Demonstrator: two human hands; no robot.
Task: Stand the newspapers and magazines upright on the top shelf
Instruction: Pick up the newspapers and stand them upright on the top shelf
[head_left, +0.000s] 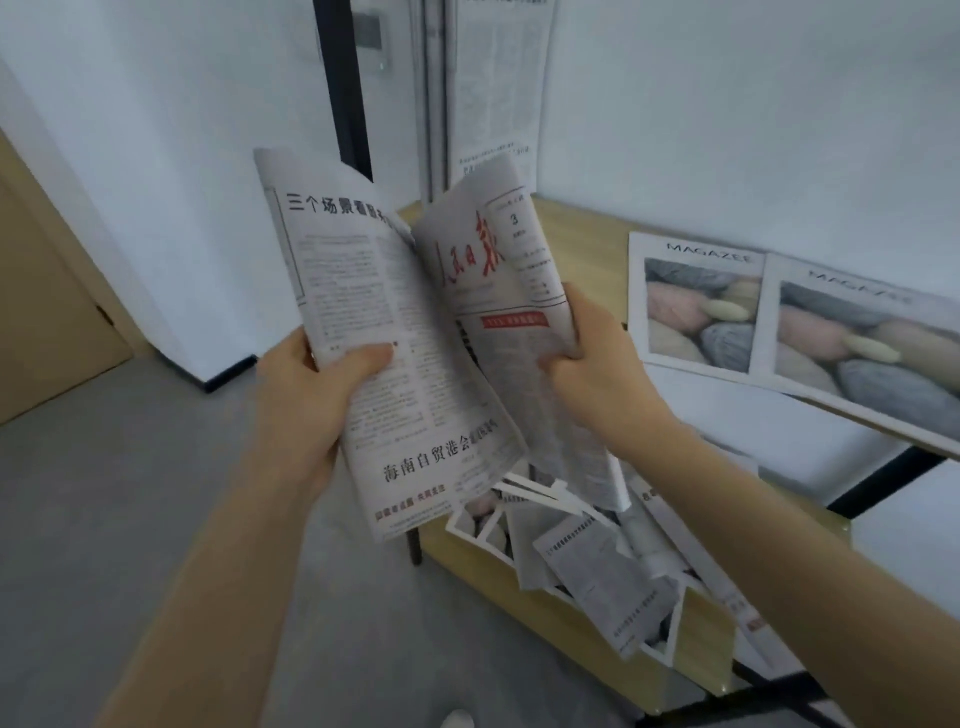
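Grip: left hand (306, 395) and right hand (597, 364) each pinching one half of a newspaper (415, 332) in mid-air before the top shelf (582, 244); risk: limp sheets are splaying, likely slumping or sliding when stood beside the leaning magazines (779, 317).

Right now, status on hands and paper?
Left hand and right hand both grip the newspaper, half open. Two magazines upright on top shelf. Nothing blocking.

Red-mastheaded grey newspaper (415, 332); pastel-yarn magazines (698, 304)
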